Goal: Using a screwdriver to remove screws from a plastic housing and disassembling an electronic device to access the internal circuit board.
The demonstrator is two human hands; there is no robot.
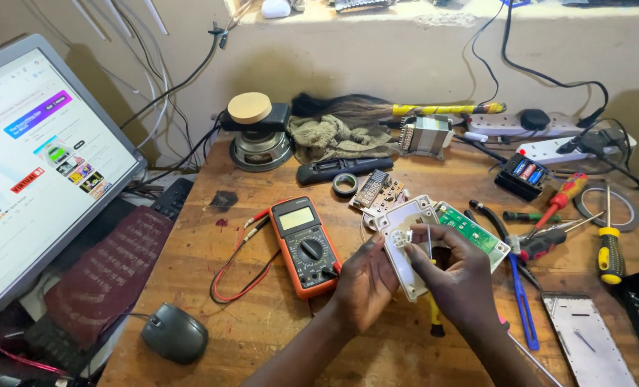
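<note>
My left hand (366, 281) grips the near left edge of a white plastic device casing (405, 218) that lies tilted on the wooden workbench. My right hand (457, 274) holds a small screwdriver with a yellow and black handle (434, 315), its thin shaft pointing up into the casing beside a small white connector. A green circuit board (469, 228) shows at the casing's right side. An orange multimeter (305, 245) with red and black leads lies just left of my left hand.
A monitor (40, 158), dark cloth (108, 272) and mouse (174, 333) sit at the left. Pliers (520, 287), screwdrivers (610, 247), a battery holder (524, 174), tape rolls, a transformer (426, 135), power strips (549, 140) and a metal plate (588, 342) crowd the bench's right and back.
</note>
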